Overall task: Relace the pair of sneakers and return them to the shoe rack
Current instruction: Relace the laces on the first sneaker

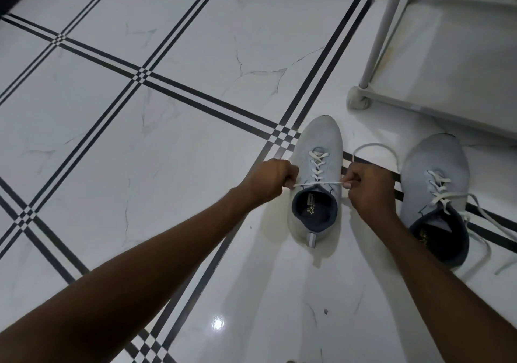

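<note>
Two pale grey sneakers with dark collars stand on the tiled floor, toes pointing away from me. The left sneaker (316, 183) is laced with a white lace (317, 164) up to its top eyelets. My left hand (268, 180) grips one lace end at the shoe's left side. My right hand (366, 186) grips the other end at its right side, and the lace runs taut between them across the tongue. A loop of lace arcs above my right hand. The right sneaker (436, 194) stands beside it, its lace (475, 217) loose and trailing on the floor.
A white shoe rack (436, 63) stands at the upper right, with a slanted post, a round foot and a low shelf just beyond the sneakers. The floor (167, 110) is glossy white marble tile with black stripe lines. A dark wall edge runs along the top.
</note>
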`<move>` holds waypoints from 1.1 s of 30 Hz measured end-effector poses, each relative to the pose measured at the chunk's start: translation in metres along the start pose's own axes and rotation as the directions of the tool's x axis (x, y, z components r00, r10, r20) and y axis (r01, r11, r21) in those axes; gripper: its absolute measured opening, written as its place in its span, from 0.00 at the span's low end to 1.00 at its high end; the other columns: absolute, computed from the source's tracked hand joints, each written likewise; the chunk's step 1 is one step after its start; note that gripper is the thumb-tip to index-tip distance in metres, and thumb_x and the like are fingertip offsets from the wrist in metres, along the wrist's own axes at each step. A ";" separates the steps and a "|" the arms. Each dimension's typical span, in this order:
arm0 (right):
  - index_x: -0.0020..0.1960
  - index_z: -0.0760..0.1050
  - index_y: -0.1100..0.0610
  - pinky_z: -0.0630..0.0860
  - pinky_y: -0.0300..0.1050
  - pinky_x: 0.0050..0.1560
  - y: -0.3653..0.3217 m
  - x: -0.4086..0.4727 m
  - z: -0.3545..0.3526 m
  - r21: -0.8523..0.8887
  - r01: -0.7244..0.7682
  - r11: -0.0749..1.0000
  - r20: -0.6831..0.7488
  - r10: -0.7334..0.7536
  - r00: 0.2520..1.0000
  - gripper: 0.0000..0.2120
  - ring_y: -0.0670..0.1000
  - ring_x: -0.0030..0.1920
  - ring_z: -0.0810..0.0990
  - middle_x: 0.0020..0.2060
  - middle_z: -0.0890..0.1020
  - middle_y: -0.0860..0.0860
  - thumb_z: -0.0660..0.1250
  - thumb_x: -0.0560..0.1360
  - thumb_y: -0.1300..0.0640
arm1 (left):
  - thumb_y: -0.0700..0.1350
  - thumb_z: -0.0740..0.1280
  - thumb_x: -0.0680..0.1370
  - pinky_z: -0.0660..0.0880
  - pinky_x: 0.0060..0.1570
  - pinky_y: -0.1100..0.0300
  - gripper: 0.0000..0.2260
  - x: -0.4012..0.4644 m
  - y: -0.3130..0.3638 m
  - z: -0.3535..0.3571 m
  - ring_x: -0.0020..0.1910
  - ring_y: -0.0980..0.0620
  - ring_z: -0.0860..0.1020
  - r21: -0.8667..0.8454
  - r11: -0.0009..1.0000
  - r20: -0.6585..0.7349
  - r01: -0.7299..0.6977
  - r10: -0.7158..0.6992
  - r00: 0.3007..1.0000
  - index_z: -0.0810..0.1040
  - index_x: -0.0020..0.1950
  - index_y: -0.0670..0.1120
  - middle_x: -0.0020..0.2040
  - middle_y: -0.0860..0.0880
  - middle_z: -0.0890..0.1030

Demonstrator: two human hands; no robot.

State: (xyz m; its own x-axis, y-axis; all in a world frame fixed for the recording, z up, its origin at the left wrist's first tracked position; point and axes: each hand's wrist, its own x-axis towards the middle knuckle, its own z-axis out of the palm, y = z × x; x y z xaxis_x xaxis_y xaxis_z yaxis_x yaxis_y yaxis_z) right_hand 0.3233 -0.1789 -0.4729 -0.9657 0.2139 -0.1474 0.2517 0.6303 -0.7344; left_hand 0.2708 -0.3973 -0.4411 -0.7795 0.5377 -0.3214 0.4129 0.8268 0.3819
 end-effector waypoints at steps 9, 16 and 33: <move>0.36 0.82 0.50 0.73 0.44 0.39 -0.003 0.004 -0.013 -0.237 -0.070 0.969 0.070 0.089 0.994 0.07 0.53 0.39 0.79 0.34 0.83 0.50 0.75 0.67 0.61 | 0.33 0.66 0.75 0.68 0.31 0.74 0.09 -0.006 -0.009 -0.001 0.28 0.59 0.76 -0.219 0.966 0.083 0.139 -0.123 0.989 0.85 0.43 0.44 0.36 0.48 0.83; 0.33 0.84 0.50 0.77 0.41 0.39 -0.008 0.032 -0.057 -0.230 0.016 0.973 0.457 0.093 0.884 0.07 0.43 0.29 0.78 0.31 0.85 0.48 0.78 0.67 0.59 | 0.39 0.70 0.78 0.77 0.40 0.64 0.04 -0.025 -0.038 -0.037 0.35 0.55 0.78 -0.573 0.742 0.415 0.349 -0.105 0.904 0.85 0.48 0.43 0.34 0.52 0.83; 0.43 0.82 0.56 0.67 0.39 0.26 -0.035 0.019 -0.027 0.557 -0.161 0.814 0.338 -0.045 0.940 0.04 0.47 0.25 0.70 0.29 0.84 0.49 0.71 0.75 0.63 | 0.43 0.68 0.80 0.76 0.48 0.59 0.05 0.020 0.010 -0.020 0.42 0.55 0.81 -0.957 0.196 0.190 0.213 -0.133 0.973 0.83 0.52 0.45 0.40 0.51 0.83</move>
State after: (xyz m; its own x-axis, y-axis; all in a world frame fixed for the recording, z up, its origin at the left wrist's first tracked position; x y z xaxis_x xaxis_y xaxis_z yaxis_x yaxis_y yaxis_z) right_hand 0.2980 -0.1762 -0.4323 -0.9408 -0.0797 -0.3294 0.3250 0.0628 -0.9436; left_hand 0.2493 -0.3816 -0.4264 -0.7239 0.4444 -0.5277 -0.5365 0.1184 0.8356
